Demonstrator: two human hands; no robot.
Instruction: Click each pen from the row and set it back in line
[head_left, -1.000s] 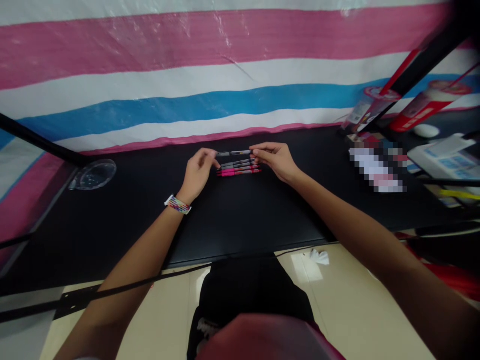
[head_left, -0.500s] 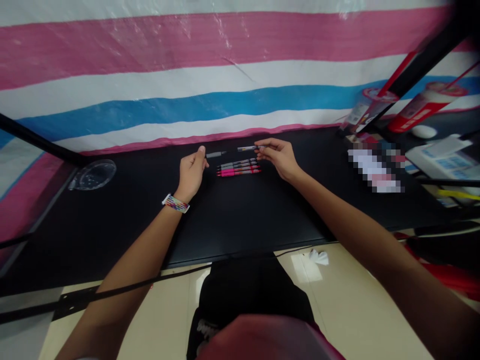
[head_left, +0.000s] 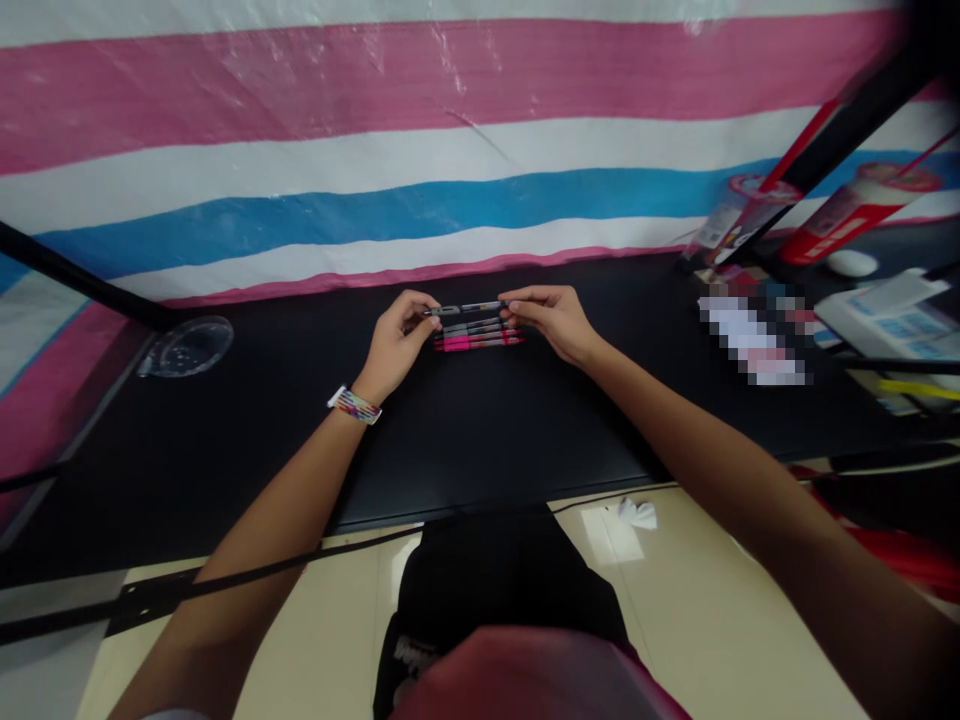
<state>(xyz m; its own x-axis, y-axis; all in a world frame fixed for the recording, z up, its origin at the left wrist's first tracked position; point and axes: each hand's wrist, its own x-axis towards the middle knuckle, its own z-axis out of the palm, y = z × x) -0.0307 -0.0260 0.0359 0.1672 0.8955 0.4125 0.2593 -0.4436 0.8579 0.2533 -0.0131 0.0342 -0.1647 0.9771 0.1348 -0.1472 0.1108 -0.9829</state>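
A pen [head_left: 478, 307] with a dark grip and a clear barrel lies level between my two hands, just beyond a row of pens. My left hand [head_left: 395, 345] is closed, thumb and fingers pinching the grip end. The barrel end is pinched by my right hand [head_left: 553, 318], also closed. Whether the two parts are fully joined cannot be made out. Right below, several grey and black pens [head_left: 474, 328] lie side by side on the black table [head_left: 480, 430], with pink pens [head_left: 469, 343] nearest me. A patterned band circles my left wrist.
A clear plastic lid [head_left: 191, 346] lies at the table's left. Toward the right stand a clear cup [head_left: 739, 220] with a red straw and a red cup [head_left: 855, 215], near a white rounded object [head_left: 852, 263] and a white box [head_left: 892, 310]. Striped sheeting [head_left: 450, 210] hangs behind.
Half a second ago my hands held two separate pen parts with a gap between them. The parts now meet in one line, and my left fingers have curled closer around the grip.
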